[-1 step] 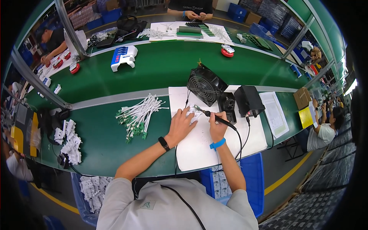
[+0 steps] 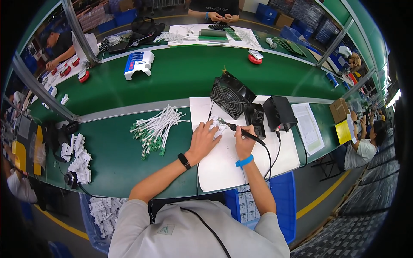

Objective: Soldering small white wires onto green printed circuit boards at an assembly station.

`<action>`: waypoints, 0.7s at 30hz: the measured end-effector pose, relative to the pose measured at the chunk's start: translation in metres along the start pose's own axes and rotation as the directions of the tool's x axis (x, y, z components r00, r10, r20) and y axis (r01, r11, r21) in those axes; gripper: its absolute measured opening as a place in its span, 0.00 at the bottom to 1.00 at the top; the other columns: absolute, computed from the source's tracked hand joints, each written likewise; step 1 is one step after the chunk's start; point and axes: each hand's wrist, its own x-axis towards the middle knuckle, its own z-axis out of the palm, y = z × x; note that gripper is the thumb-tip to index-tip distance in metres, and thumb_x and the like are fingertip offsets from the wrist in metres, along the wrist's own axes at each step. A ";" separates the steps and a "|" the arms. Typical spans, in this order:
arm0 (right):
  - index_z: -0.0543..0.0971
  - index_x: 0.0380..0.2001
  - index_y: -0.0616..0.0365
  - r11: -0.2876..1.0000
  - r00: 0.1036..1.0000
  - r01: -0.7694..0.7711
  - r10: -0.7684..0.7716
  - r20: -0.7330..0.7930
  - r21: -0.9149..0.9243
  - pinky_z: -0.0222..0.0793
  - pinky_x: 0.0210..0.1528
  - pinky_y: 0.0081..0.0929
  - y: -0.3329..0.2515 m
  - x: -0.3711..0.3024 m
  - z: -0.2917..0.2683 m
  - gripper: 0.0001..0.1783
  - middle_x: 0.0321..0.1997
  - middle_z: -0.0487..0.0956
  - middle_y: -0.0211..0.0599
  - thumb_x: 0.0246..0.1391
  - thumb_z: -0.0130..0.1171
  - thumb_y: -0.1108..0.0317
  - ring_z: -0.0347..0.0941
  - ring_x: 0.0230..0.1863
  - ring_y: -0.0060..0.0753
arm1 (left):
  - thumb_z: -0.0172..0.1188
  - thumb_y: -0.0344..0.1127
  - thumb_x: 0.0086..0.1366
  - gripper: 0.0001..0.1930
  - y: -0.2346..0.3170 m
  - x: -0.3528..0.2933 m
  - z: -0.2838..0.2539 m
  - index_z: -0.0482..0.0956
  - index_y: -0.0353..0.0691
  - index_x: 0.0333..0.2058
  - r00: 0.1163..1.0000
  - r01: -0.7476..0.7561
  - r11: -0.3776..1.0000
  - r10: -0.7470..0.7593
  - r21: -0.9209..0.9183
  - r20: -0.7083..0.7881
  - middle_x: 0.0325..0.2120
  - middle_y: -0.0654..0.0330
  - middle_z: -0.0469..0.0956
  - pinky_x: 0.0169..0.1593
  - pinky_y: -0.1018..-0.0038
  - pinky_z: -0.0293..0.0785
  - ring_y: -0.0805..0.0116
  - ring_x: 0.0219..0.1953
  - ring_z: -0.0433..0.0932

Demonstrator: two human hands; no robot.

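My right hand (image 2: pixel 245 144) grips a soldering iron (image 2: pixel 234 127) like a pen, its tip pointing left onto a small white plastic part (image 2: pixel 219 125). With bent fingers, my left hand (image 2: pixel 202 140) holds that part down on the white work sheet (image 2: pixel 223 167). The fingers partly cover the part, so its details are hidden. A black cable runs from the iron's handle down past my right wrist. Left of my left hand lies a pile of white cable bundles with green ends (image 2: pixel 159 127). Just beyond the part stands a black fan (image 2: pixel 231 95) with a wire guard.
A black soldering-iron holder (image 2: pixel 254 119) and a black power box (image 2: pixel 279 113) stand right of the fan. Printed paper (image 2: pixel 308 129) lies farther right. White plastic parts (image 2: pixel 78 163) are heaped at left. Blue bins (image 2: pixel 282 206) sit below the table edge. Co-workers sit around.
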 end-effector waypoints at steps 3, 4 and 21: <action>0.72 0.32 0.61 0.999 0.999 -0.047 0.046 0.029 0.021 0.68 0.30 0.19 0.005 0.002 -0.001 0.09 0.24 0.79 0.34 0.65 0.63 0.72 0.74 0.26 0.19 | 0.71 0.40 0.58 0.16 0.001 0.002 0.005 0.85 0.39 0.42 1.000 0.006 1.000 -0.006 0.008 -0.011 0.52 0.50 0.78 0.44 0.62 0.79 0.53 0.45 0.76; 0.72 0.32 0.61 0.999 0.998 -0.046 0.045 0.033 0.021 0.68 0.30 0.19 0.006 0.003 -0.002 0.09 0.24 0.79 0.34 0.65 0.63 0.72 0.74 0.26 0.19 | 0.71 0.40 0.58 0.16 0.002 0.003 0.008 0.85 0.40 0.43 1.000 0.010 1.000 -0.009 0.014 -0.017 0.52 0.52 0.78 0.44 0.62 0.79 0.54 0.44 0.77; 0.67 0.32 0.58 0.995 0.995 -0.019 0.028 -0.095 0.093 0.58 0.30 0.18 0.009 -0.005 -0.010 0.10 0.26 0.69 0.28 0.66 0.58 0.74 0.62 0.27 0.16 | 0.71 0.39 0.57 0.15 0.001 0.003 0.012 0.84 0.39 0.41 0.999 0.008 1.000 -0.008 0.004 -0.031 0.51 0.52 0.78 0.44 0.62 0.78 0.55 0.45 0.76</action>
